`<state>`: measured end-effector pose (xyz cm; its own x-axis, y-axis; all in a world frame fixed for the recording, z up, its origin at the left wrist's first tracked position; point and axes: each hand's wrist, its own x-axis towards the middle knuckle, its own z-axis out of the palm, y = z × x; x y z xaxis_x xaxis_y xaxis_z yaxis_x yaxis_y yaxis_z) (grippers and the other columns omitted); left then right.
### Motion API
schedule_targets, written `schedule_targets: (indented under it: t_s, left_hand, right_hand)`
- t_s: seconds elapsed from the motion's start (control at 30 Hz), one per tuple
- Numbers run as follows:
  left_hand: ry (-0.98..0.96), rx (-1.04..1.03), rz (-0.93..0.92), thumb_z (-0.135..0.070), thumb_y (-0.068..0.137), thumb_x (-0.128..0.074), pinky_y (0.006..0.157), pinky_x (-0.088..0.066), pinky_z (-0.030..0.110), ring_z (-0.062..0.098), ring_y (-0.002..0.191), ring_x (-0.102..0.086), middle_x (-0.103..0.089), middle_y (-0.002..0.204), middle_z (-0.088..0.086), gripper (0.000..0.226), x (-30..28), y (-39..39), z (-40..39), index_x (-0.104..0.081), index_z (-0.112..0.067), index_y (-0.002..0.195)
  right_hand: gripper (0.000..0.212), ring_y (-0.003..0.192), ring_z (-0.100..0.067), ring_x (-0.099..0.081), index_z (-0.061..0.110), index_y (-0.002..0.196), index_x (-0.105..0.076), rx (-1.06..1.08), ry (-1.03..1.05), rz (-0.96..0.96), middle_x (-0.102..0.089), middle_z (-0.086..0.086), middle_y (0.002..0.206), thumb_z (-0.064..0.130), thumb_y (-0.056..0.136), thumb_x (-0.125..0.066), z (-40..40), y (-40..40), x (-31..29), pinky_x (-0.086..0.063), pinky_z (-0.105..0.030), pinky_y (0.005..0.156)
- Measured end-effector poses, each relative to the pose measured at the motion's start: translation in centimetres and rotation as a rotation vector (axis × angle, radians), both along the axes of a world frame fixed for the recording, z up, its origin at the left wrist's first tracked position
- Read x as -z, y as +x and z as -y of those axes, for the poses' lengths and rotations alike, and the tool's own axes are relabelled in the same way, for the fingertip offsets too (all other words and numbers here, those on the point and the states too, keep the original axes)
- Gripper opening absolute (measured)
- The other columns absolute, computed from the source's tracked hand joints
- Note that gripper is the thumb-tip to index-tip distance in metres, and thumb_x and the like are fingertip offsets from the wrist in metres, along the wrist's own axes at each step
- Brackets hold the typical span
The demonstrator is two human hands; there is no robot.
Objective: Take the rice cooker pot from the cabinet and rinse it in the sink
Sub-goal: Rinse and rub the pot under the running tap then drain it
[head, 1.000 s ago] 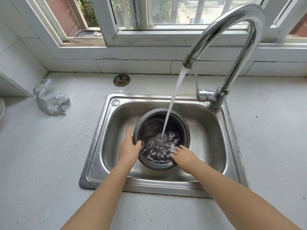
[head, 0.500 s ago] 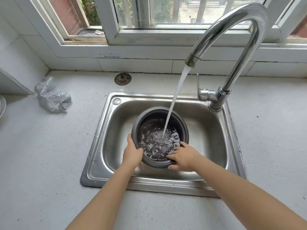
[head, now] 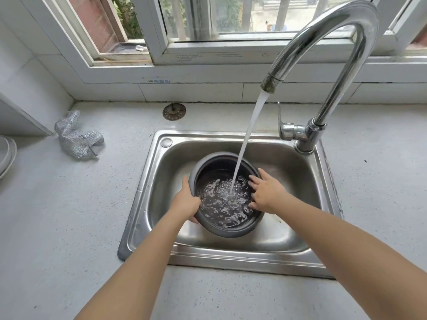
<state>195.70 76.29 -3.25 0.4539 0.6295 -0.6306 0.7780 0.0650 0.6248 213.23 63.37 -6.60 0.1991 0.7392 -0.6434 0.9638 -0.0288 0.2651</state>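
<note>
A dark grey rice cooker pot (head: 233, 229) sits in the steel sink (head: 286, 245), tilted a little toward me. Water from the chrome faucet (head: 323, 40) streams into it and churns in the bottom. My left hand (head: 186, 202) grips the pot's left rim, thumb over the edge. My right hand (head: 265, 192) lies on the right rim with fingers spread, reaching inside against the inner wall.
A silver mesh scrubbing cloth (head: 77, 137) lies on the pale countertop (head: 57, 215) left of the sink. A round drain strainer (head: 174, 112) rests behind the sink by the tiled wall. White dishes (head: 5, 155) show at the far left edge. The window runs above.
My right hand has moved from the pot's near rim up to its right rim, fingers now inside. More water has collected in the pot. My left hand keeps its grip.
</note>
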Motion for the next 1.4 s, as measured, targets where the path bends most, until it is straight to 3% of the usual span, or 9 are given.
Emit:
schedule_targets:
  t_s: [0.23, 0.47, 0.57, 0.7, 0.83, 1.0, 1.1, 1.2, 1.4]
  left_hand:
    - [0.044, 0.103, -0.055, -0.001, 0.084, -0.038, 0.051, -0.058, 0.035, 0.031, 0.076, -0.066, -0.052, 0.127, 0.01, 0.083, -0.6, 1.0, -0.7, 0.005, -0.032, 0.148]
    - [0.074, 0.09, -0.041, -0.004, 0.084, -0.039, 0.044, -0.054, 0.029, 0.029, 0.072, -0.065, -0.054, 0.123, 0.009, 0.08, -0.2, 0.9, -0.6, 0.002, -0.032, 0.148]
    - [0.093, 0.098, -0.046, -0.004, 0.086, -0.039, 0.044, -0.053, 0.028, 0.027, 0.07, -0.064, -0.054, 0.126, 0.01, 0.08, 0.2, 0.7, -0.6, 0.003, -0.032, 0.148]
    - [0.109, 0.089, -0.03, -0.002, 0.086, -0.038, 0.052, -0.057, 0.034, 0.03, 0.077, -0.064, -0.055, 0.123, 0.013, 0.078, 0.6, 0.5, -0.8, -0.001, -0.034, 0.148]
    - [0.103, 0.065, -0.014, -0.001, 0.085, -0.037, 0.052, -0.056, 0.035, 0.033, 0.085, -0.063, -0.054, 0.123, 0.011, 0.077, 0.7, 0.4, -1.0, -0.006, -0.036, 0.146]
    - [0.085, 0.036, 0.008, 0.0, 0.085, -0.037, 0.05, -0.056, 0.035, 0.032, 0.086, -0.062, -0.055, 0.116, 0.008, 0.077, 1.0, 0.2, -0.8, -0.009, -0.041, 0.144]
    - [0.067, -0.002, 0.022, 0.001, 0.085, -0.038, 0.049, -0.056, 0.034, 0.03, 0.081, -0.063, -0.055, 0.107, 0.005, 0.077, 1.4, -0.2, -1.0, -0.011, -0.041, 0.143]
    - [0.043, -0.044, 0.022, 0.001, 0.086, -0.042, 0.048, -0.055, 0.033, 0.023, 0.073, -0.063, -0.055, 0.104, 0.004, 0.078, 1.9, -0.9, -1.3, -0.009, -0.039, 0.145]
    - [-0.026, -0.105, 0.026, 0.002, 0.089, -0.043, 0.058, -0.058, 0.041, 0.03, 0.085, -0.065, -0.057, 0.115, 0.008, 0.071, 3.2, -2.2, -1.3, -0.018, -0.035, 0.144]
  right_hand:
    - [0.052, 0.147, -0.025, 0.003, 0.014, 0.144, -0.032, 0.069, 0.082, -0.006, -0.015, -0.009, 0.158, 0.04, 0.1, -0.022, 1.3, -0.6, 1.5, 0.008, -0.049, 0.117]
    - [0.047, 0.118, -0.025, -0.051, 0.013, 0.115, -0.062, 0.22, 0.065, -0.376, -0.064, -0.007, 0.119, 0.033, 0.099, -0.023, 1.6, -3.3, 2.6, -0.015, -0.044, 0.115]
    - [0.041, 0.075, -0.023, -0.054, 0.017, 0.08, -0.063, 0.395, 0.159, -0.634, -0.065, -0.006, 0.083, 0.037, 0.096, -0.032, 1.5, -4.8, 2.5, -0.046, -0.035, 0.073]
    - [0.05, 0.049, -0.018, -0.038, 0.017, 0.052, -0.038, 0.539, 0.354, -0.745, -0.038, 0.002, 0.048, 0.041, 0.095, -0.04, 2.0, -5.2, 2.8, -0.032, -0.031, 0.053]
    - [0.042, 0.1, -0.02, -0.058, 0.019, 0.076, -0.064, 0.379, 0.432, -0.407, -0.067, -0.001, 0.085, 0.038, 0.098, -0.033, 3.2, -4.2, 3.3, -0.017, -0.041, 0.11]
    - [0.05, 0.143, -0.021, -0.018, 0.025, 0.142, -0.035, 0.448, 0.594, -0.284, -0.02, -0.005, 0.156, 0.025, 0.092, -0.044, 4.2, -3.3, 3.4, -0.022, -0.041, 0.111]
    - [0.072, 0.135, -0.033, -0.03, 0.017, 0.148, -0.014, 0.774, 0.692, -0.335, -0.015, -0.015, 0.155, 0.02, 0.088, -0.053, 3.6, -4.4, 3.6, -0.039, -0.041, 0.1]
    - [0.052, 0.107, -0.035, -0.056, 0.003, 0.133, -0.033, 1.341, 0.71, -0.702, -0.054, -0.019, 0.123, 0.014, 0.087, -0.055, 2.7, -4.4, 3.9, -0.049, -0.04, 0.085]
    - [0.021, 0.092, -0.029, -0.059, 0.011, 0.094, -0.046, 1.615, 0.818, -0.978, -0.058, -0.012, 0.097, 0.0, 0.081, -0.058, 2.5, -3.8, 3.6, -0.05, -0.044, 0.084]
